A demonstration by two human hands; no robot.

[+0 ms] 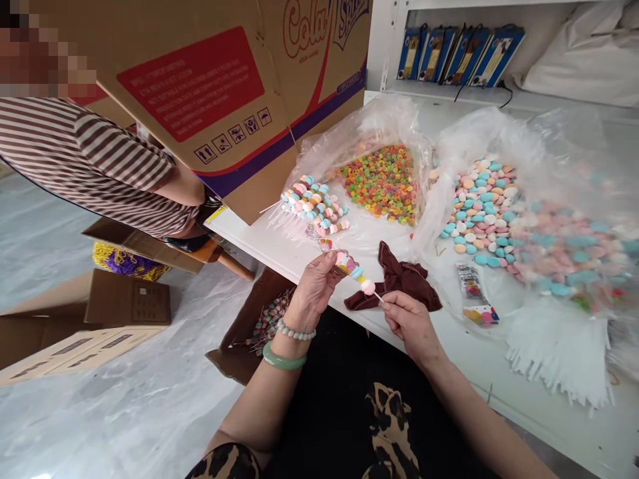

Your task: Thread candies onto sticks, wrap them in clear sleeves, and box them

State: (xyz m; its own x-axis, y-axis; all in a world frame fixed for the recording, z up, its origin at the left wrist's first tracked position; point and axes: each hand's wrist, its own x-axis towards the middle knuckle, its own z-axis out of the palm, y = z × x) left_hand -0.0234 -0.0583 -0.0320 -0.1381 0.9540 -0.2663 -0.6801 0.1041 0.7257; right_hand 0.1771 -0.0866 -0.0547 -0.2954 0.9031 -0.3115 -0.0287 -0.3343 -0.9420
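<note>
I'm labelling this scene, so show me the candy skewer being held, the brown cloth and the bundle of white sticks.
Candy skewer (356, 273), head view: its blue sweet.
Brown cloth (412, 283), head view: its crumpled middle.
White sticks (559, 352), head view: the bundle's middle.

- Surface (492, 352): carton (239, 73) at its left rear; finished skewers (313, 201) before the carton, left of the ring candies (382, 183) in their bag;
- right of these, the round candies (482, 213), bagged too; packet (473, 293) before them; stick bundle (562, 352) right of the packet;
- near the front edge, cloth (412, 283); one skewer (355, 269) between left hand (319, 283) and right hand (407, 322), just left of the cloth;
- behind the surface, shelf (389, 46) bearing boxes (459, 56), a sack (579, 56) to their right;
- left of the carton, a person (124, 159); open box (232, 362) on the floor, left of the left forearm
</note>
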